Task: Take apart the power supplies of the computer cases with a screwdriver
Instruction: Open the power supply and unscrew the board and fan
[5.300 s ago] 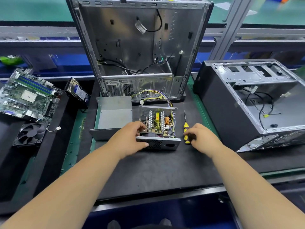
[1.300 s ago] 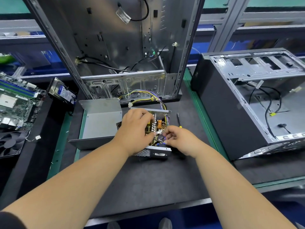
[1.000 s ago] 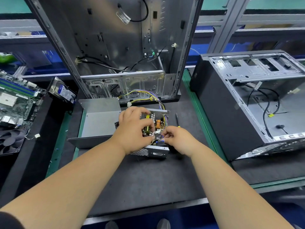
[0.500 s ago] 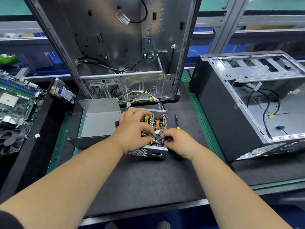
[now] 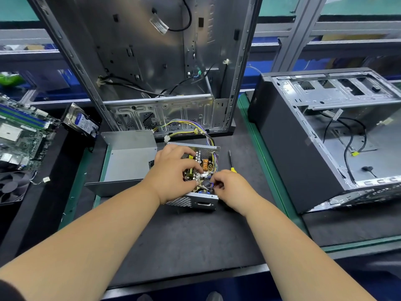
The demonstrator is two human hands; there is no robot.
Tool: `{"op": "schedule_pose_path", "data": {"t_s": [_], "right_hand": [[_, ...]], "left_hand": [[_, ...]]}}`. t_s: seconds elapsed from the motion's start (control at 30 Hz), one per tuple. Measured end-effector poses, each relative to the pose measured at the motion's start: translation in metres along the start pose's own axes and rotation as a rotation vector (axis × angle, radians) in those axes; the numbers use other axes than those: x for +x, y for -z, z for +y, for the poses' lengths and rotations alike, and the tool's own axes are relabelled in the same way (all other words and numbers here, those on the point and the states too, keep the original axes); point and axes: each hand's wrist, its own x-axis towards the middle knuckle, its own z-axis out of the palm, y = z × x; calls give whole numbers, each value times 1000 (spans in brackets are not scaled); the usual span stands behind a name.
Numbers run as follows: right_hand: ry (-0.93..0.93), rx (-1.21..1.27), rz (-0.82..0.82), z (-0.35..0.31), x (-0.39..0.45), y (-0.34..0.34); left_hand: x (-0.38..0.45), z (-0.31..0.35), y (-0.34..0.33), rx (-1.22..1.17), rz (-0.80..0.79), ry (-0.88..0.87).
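An opened power supply (image 5: 195, 200) sits on the black mat, its circuit board and coils exposed. My left hand (image 5: 173, 174) reaches over the board with curled fingers gripping parts inside it. My right hand (image 5: 230, 187) pinches a small dark component with wires at the board's near right corner. The power supply's grey metal cover (image 5: 128, 161) lies just to the left. A screwdriver (image 5: 231, 161) with a yellow handle lies on the mat to the right, partly hidden by my right hand. A yellow and purple cable bundle (image 5: 191, 131) runs from the supply back toward the upright case.
An upright open computer case (image 5: 152, 61) stands behind the supply. A second open case (image 5: 325, 135) lies on its side at right. A motherboard (image 5: 19, 135), a hard drive (image 5: 81, 122) and a fan (image 5: 10, 187) lie at left. The mat's front edge (image 5: 195, 276) is near me.
My right hand has left the screwdriver on the mat and moved into the power supply. Both hands have been working over the board, shifting only slightly in the last second.
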Motion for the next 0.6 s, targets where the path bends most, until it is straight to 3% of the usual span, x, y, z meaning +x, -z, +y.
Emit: {"op": "schedule_pose_path", "data": {"t_s": [0.6], "right_hand": [[15,47,-33,2,1,6]], "left_hand": [[2,-2,-1,18,26,-5]]}}
